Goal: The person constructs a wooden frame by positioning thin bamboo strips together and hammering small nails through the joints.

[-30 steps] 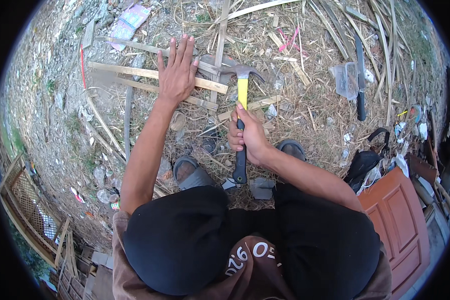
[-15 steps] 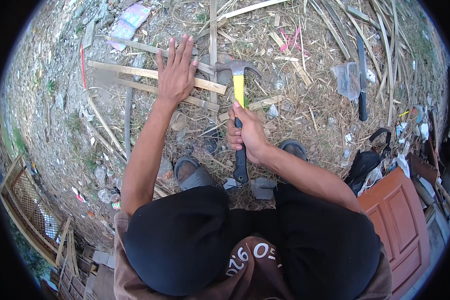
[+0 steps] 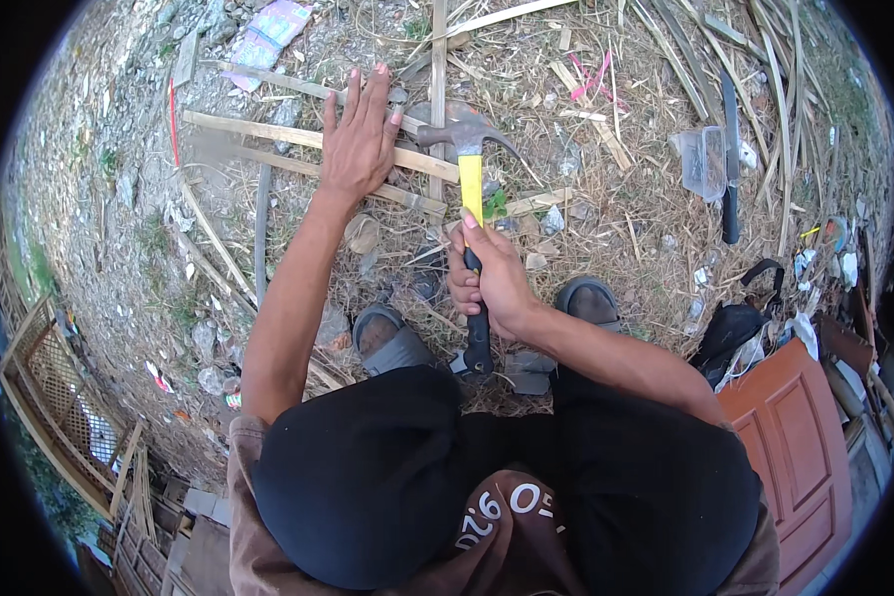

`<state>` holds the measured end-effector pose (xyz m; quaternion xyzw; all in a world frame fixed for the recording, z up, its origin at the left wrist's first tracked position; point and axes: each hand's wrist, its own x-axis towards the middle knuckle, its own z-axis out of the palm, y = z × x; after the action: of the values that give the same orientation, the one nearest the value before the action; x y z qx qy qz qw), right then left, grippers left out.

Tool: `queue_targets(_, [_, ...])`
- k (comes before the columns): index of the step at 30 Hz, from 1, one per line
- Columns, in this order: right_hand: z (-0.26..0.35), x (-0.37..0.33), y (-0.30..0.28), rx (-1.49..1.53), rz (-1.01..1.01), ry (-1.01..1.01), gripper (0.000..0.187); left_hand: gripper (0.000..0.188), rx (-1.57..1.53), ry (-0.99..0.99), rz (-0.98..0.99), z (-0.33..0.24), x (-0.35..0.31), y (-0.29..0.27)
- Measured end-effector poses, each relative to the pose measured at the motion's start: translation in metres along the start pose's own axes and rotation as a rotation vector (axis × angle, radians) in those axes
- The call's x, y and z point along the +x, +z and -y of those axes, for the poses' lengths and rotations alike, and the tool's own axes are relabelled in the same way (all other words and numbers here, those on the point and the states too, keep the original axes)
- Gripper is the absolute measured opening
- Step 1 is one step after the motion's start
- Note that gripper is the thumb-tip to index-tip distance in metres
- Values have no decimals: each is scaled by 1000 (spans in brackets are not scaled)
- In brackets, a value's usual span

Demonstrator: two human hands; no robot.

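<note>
My left hand [image 3: 361, 144] lies flat with fingers stretched over several thin wooden strips. The pale middle strip [image 3: 253, 128] passes under the palm, with a grey strip [image 3: 278, 82] beyond it and another strip [image 3: 412, 198] on the near side. Their right ends reach toward an upright slat [image 3: 438, 60]. In my right hand [image 3: 492, 278] is a claw hammer [image 3: 472, 184] with a yellow and black handle, gripped around the middle. Its steel head is over the right ends of the strips, by the upright slat; whether it touches them I cannot tell.
A long knife [image 3: 730, 159] with a black handle lies beside a clear plastic box [image 3: 703, 164] on the right. Long strips [image 3: 780, 109] are piled at the far right. My sandalled feet [image 3: 392, 338] are close below the hammer. A reddish-brown panelled door [image 3: 790, 437] lies near right.
The hammer head has shifted slightly left and nearer the strips' ends. My left hand stays pressed on the strips. The whole view has slid a little to the right.
</note>
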<state>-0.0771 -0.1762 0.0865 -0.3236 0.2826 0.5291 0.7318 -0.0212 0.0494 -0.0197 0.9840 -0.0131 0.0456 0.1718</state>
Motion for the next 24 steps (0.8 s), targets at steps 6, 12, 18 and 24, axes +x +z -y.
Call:
queue_targets(6, [37, -14, -42, 35, -243, -387, 32, 36, -64, 115, 19, 1, -5, -13])
queue_targets(12, [18, -31, -61, 0, -296, -313, 29, 39, -91, 297, 62, 5, 9, -36])
queue_targets(18, [20, -45, -53, -51, -222, -329, 30, 37, -62, 374, 389, 1, 32, -69])
queue_targets(24, [39, -62, -47, -196, -216, -526, 26, 36, -24, 380, 251, -36, 49, -130])
